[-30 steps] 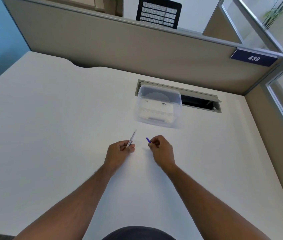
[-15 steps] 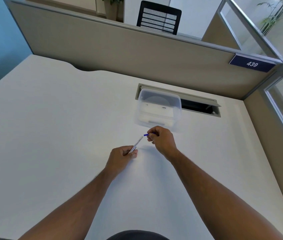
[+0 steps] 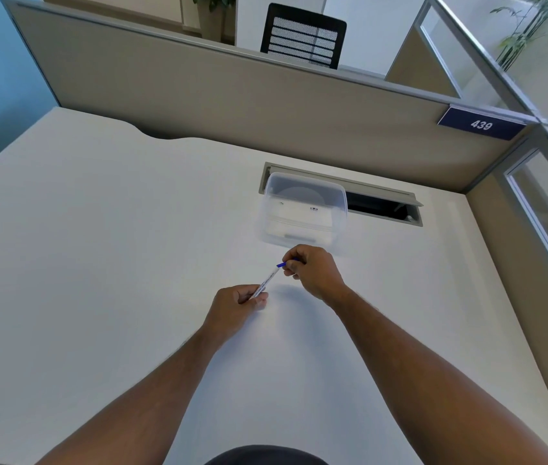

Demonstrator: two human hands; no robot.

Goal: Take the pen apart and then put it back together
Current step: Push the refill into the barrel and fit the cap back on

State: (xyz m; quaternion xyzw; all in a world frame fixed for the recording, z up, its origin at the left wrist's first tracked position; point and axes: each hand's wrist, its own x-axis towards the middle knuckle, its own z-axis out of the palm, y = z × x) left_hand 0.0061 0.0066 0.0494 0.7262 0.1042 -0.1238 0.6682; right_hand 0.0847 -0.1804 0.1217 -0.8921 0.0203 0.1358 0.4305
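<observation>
A slim white pen barrel (image 3: pixel 267 280) slants up and to the right above the white desk (image 3: pixel 98 263). My left hand (image 3: pixel 237 305) pinches its lower end. My right hand (image 3: pixel 312 271) pinches a small blue end piece (image 3: pixel 282 264) that meets the barrel's upper tip. Both hands hover over the desk's middle, just in front of a clear plastic box. The barrel's lower tip is hidden in my left fingers.
A clear plastic box (image 3: pixel 302 213) stands just beyond my right hand. Behind it a cable slot (image 3: pixel 383 206) opens in the desk. A beige partition (image 3: pixel 232 105) bounds the back, with a sign reading 439 (image 3: pixel 482 124) at the right.
One second ago the hands were apart, barrel in the left, blue piece in the right. The right hand has since moved up and brought the blue piece to the barrel's upper tip.
</observation>
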